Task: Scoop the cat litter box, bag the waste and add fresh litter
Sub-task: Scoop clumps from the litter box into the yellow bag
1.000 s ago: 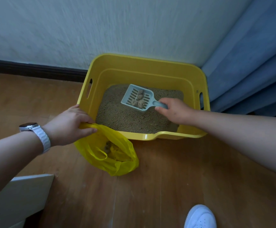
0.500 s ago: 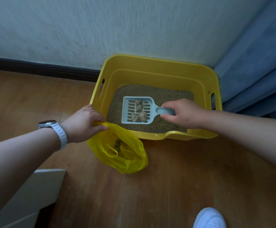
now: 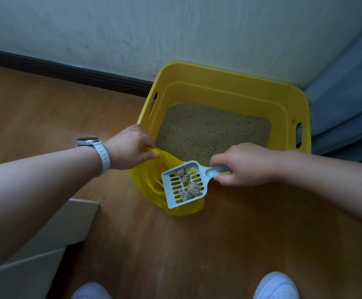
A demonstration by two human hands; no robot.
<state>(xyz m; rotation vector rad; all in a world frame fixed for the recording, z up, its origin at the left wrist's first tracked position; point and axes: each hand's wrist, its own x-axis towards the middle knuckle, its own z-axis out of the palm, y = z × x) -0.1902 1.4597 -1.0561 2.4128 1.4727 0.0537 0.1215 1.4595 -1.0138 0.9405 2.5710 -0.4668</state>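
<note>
The right hand (image 3: pixel 247 164) is curled round the short handle of a litter scoop (image 3: pixel 183 190). The blade reaches out from the hand toward 8 o'clock and sits over the open mouth of a yellow plastic bag (image 3: pixel 152 180). The left hand (image 3: pixel 130 146), at 10 o'clock from the blade, pinches the bag's upper edge against the near-left corner of the litter box (image 3: pixel 218 91). The two hands are apart, with the bag mouth and the scoop between them.

The scoop is pale blue moulded plastic, a flat rectangular blade with rows of slots and a raised rim. On it lie what look like four grey, lumpy, litter-coated clumps (image 3: pixel 192 187). The bag is thin, translucent and crumpled, and it sags onto the floor at 6 o'clock from the box's left corner. The one box is rigid, glossy yellow plastic, rectangular with rounded corners and a slot handle in each side wall. It holds a level bed of fine tan granular litter (image 3: pixel 210 130).

The left wrist carries one watch (image 3: pixel 88 141) on a white band. The floor (image 3: pixel 175 244) is warm wood-grain board. A pale textured wall (image 3: pixel 175 29) and a dark baseboard (image 3: pixel 67 72) run behind. Blue curtain (image 3: pixel 344 100) folds hang at 3 o'clock. Two white shoes (image 3: pixel 276 285) show at 6 o'clock, and a white panel (image 3: pixel 52 234) lies at 8 o'clock.
</note>
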